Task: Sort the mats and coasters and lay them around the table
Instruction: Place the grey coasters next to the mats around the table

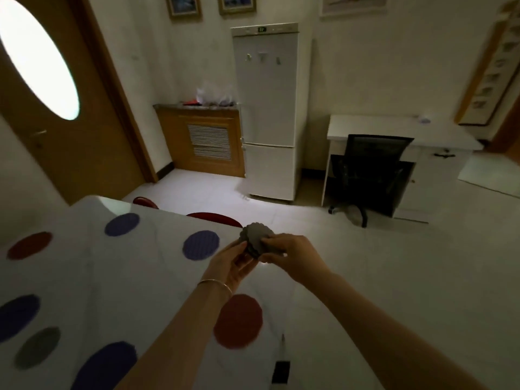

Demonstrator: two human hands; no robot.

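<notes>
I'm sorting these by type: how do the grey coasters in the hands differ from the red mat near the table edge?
The grey coasters are smaller than the red mat. The coasters have scalloped edges; the mat's outline is a smooth round. The coasters are held as a stack by the left hand and right hand above the table; the mat lies flat on it. Both are roundish.

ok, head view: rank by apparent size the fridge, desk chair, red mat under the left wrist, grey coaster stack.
1. fridge
2. desk chair
3. red mat, though nearness inflates it
4. coaster stack
</notes>
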